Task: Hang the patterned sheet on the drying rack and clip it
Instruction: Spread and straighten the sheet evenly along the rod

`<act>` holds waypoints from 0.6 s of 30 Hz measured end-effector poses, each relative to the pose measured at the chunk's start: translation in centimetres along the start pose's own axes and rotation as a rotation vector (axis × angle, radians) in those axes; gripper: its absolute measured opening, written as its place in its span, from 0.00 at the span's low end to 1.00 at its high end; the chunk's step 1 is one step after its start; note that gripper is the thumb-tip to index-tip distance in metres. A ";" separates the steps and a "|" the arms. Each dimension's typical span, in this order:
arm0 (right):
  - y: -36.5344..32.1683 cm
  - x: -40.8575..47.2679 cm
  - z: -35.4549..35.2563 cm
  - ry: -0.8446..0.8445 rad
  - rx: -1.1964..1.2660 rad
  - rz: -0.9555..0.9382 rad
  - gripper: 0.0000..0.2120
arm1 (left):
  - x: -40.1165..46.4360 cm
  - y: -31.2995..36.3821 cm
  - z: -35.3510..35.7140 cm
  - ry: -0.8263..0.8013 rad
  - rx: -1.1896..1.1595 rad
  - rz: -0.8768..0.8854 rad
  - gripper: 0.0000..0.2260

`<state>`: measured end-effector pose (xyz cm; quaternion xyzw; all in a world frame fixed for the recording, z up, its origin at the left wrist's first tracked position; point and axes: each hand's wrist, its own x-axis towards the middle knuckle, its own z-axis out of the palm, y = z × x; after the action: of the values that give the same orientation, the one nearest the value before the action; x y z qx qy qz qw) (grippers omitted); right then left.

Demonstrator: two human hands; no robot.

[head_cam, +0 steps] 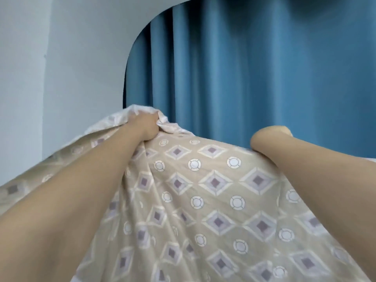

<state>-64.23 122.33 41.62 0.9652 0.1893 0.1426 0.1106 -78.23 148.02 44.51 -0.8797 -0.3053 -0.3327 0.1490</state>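
Blue curtain (254, 68) behind; left hand (147, 124) grips patterned sheet (203, 200); right hand's (268, 137) fingers hidden.

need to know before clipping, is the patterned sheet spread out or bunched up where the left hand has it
Bunched there: the left hand grips a crumpled wad of the patterned sheet, with folds fanning down from it. Below and right it lies spread.

One patterned sheet (203, 200), one blue curtain (244, 68) — two hands: left hand (147, 127), right hand (270, 137).
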 end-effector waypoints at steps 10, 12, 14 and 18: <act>-10.1 -5.7 -3.1 -0.077 0.681 -0.367 0.25 | -1.5 -0.4 3.9 -1.172 -0.335 -0.034 0.11; -11.9 -7.6 -3.3 -0.115 0.667 -0.428 0.24 | -1.8 -0.6 3.8 -1.166 -0.392 -0.045 0.12; -13.0 -8.3 -3.1 -0.072 0.629 -0.440 0.21 | -2.5 -1.6 3.5 -1.017 -0.459 -0.041 0.08; -13.9 -8.3 -2.5 0.049 0.566 -0.361 0.17 | -5.0 -5.4 3.0 -0.327 -0.849 -0.177 0.10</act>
<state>-77.04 132.00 38.27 0.9047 0.3920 0.0856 -0.1431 -83.18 151.41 39.22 -0.8744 -0.2356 -0.2964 -0.3034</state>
